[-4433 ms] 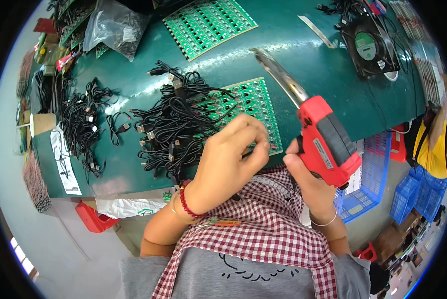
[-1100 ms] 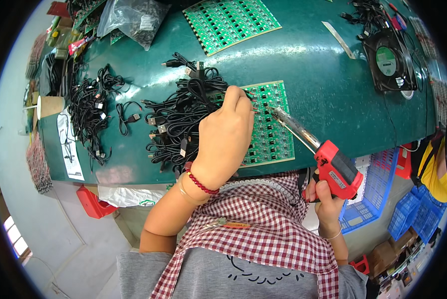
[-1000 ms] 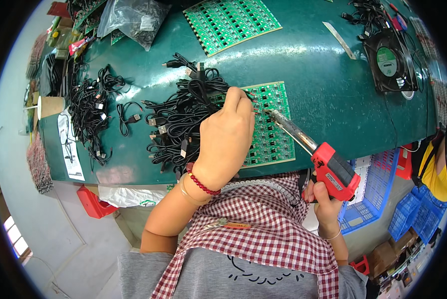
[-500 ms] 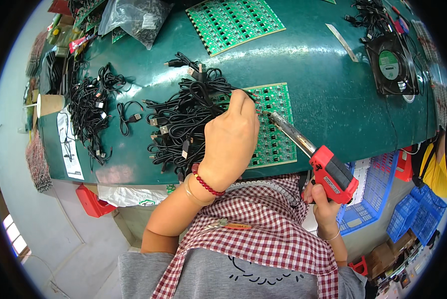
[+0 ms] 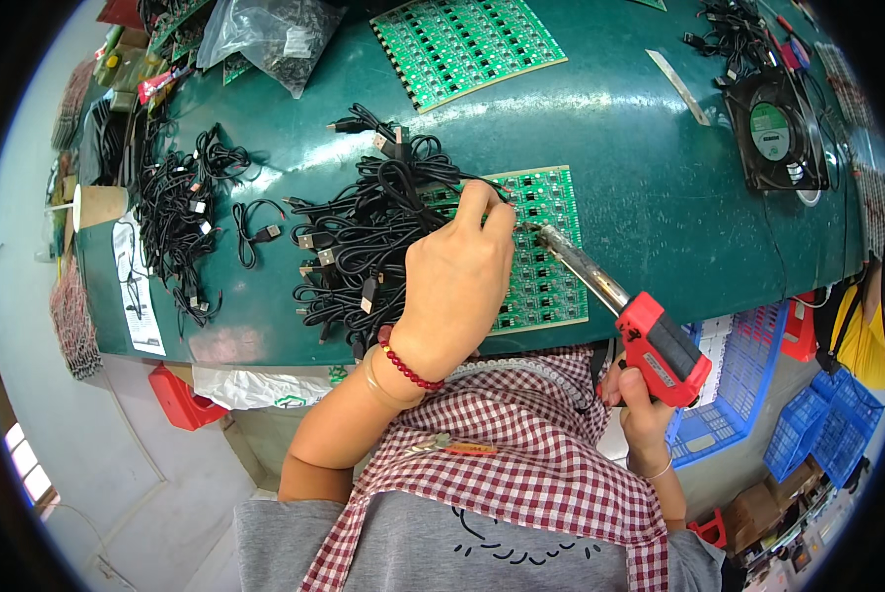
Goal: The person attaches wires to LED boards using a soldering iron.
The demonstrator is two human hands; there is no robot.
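Observation:
My left hand (image 5: 459, 259) is closed in a pinch at the end of a black USB cable, over the green circuit board panel (image 5: 546, 296); its fingertips partly hide the wire. In my right hand (image 5: 640, 407) is a red-and-black soldering gun (image 5: 663, 350), its metal barrel slanting up and left. The gun's tip is at the board, just right of my left fingertips. Many black USB cables (image 5: 364, 237) lie bundled left of the board, some overlapping its left side, with ends along the rows.
Another circuit board panel (image 5: 467, 44) lies at the back. More cables (image 5: 181, 212) are heaped at left beside a paper cup (image 5: 100, 206). A black fan (image 5: 776, 133) stands at right, with a metal strip (image 5: 677, 87) nearby. Blue baskets (image 5: 734, 395) sit below the table edge.
The soldering gun has shifted very slightly right and down, its tip still at the board. My left fingers have moved a little; otherwise the scene is the same.

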